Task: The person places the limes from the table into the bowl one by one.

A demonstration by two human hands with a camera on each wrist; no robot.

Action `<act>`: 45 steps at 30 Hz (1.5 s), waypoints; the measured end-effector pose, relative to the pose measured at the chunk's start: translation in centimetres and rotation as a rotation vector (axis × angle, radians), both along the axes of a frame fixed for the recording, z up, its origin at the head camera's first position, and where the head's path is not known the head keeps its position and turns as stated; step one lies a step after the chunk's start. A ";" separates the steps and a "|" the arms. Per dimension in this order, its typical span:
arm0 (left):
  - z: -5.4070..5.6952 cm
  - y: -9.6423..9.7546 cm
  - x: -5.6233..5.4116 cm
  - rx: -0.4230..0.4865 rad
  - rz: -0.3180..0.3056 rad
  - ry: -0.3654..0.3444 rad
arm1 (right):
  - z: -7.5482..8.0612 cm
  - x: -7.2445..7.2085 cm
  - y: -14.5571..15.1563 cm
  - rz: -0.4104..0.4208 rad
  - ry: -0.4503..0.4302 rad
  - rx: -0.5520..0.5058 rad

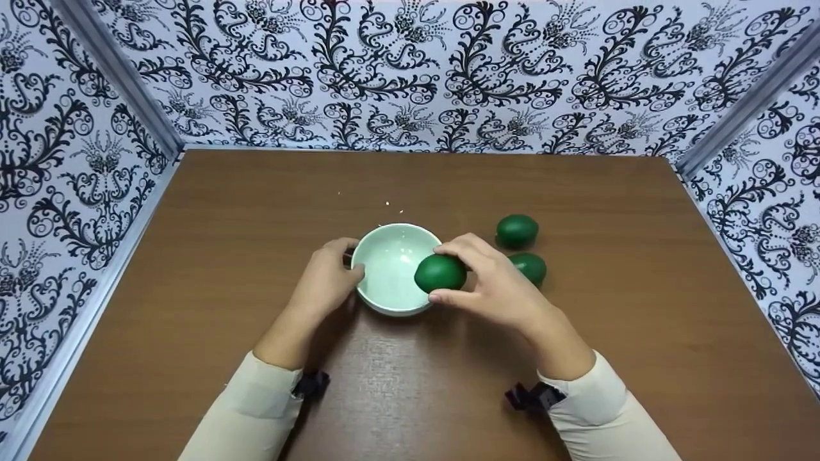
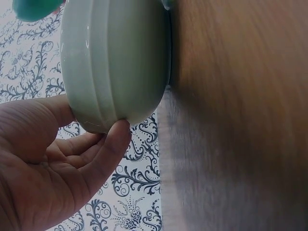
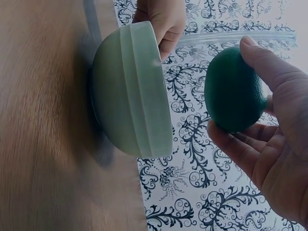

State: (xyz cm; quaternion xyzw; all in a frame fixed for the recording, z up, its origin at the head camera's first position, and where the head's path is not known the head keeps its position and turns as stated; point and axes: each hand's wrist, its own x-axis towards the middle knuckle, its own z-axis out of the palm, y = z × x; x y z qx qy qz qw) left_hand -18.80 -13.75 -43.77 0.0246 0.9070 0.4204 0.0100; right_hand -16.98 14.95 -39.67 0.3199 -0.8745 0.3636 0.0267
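Observation:
A pale green bowl [image 1: 389,282] stands on the wooden table, its inside bare in the head view. My left hand [image 1: 325,276] grips the bowl's left side, thumb over the rim; in the left wrist view its fingertips press the ridged outer wall [image 2: 115,62]. My right hand [image 1: 496,282] holds a dark green, egg-shaped fruit, like a lime or small avocado [image 1: 440,273], between thumb and fingers. The right wrist view has this green fruit [image 3: 233,91] above the level of the rim, apart from the bowl [image 3: 130,91]. In the head view it overlaps the bowl's right edge.
Two more green fruits lie right of the bowl: one farther back [image 1: 517,231], another [image 1: 530,268] partly hidden behind my right hand. Small white crumbs [image 1: 387,203] dot the table [image 1: 288,192] behind the bowl. Patterned walls [image 1: 410,77] enclose the table's back and sides.

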 end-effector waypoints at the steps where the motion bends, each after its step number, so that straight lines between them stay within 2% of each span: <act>1: 0.0 0.0 0.0 0.000 0.001 0.002 | -0.1 0.0 -0.1 0.001 0.000 -0.001; 21: 0.0 0.0 0.1 -0.016 -0.006 0.027 | -1.0 -0.2 -0.8 0.016 0.032 0.017; 45: -0.1 0.0 0.0 -0.016 -0.006 0.014 | -2.3 -0.7 -1.7 0.025 0.064 0.061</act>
